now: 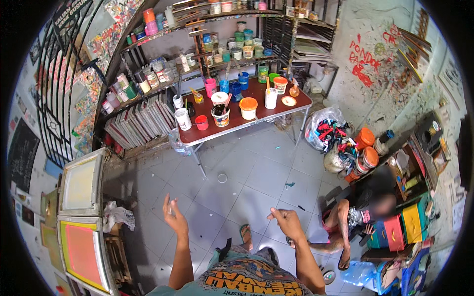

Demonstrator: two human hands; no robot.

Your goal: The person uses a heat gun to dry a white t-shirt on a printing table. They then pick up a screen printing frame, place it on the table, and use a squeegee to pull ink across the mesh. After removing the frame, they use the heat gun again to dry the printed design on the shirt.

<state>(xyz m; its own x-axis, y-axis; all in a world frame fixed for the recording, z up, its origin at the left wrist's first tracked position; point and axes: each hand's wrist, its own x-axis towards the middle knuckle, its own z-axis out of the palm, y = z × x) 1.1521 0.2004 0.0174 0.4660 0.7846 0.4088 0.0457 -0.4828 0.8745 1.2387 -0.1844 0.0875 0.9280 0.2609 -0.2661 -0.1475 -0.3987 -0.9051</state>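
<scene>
My left hand hangs over the tiled floor with its fingers loosely bent and apart. My right hand is curled closed over the floor; whether it holds anything is hidden. Both are short of the brown folding table, which bears paint tubs and cups, among them an orange tub, a red cup, a white container and a blue cup. Below my hands show my sandalled foot and my printed shirt.
Shelves of jars stand behind the table. Screen frames lean at the left. At the right are a bag of coloured cloth, stacked orange-lidded buckets, and a seated person beside coloured drawers and a water jug.
</scene>
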